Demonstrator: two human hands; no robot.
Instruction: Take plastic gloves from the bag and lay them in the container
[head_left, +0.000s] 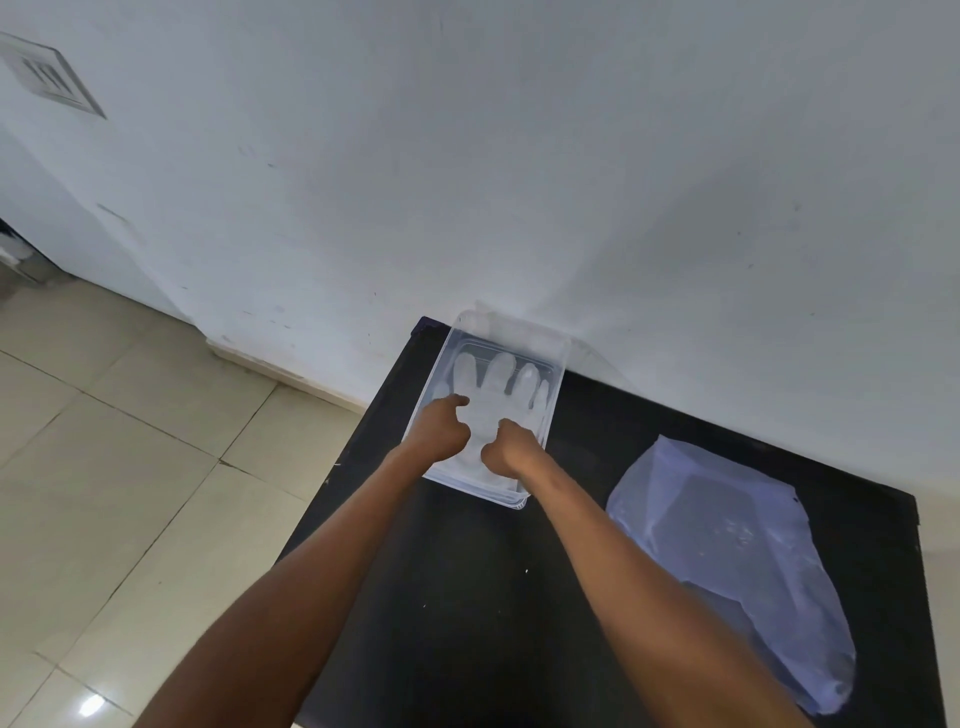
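Note:
A clear plastic container (555, 364) stands at the far left corner of the black table. A translucent plastic glove (498, 382) lies flat inside it, fingers pointing toward the wall. My left hand (441, 428) and my right hand (511, 449) both rest on the glove's palm and cuff area, fingers curled with the index fingers pressing down. Whether either hand pinches the glove is unclear. The thin bluish plastic bag (737, 561) lies flat on the right side of the table, away from both hands.
The black table (467, 597) stands against a white wall (571, 182). Its left edge drops off to a beige tiled floor (130, 467). A vent plate (49, 78) is set in the wall at the upper left.

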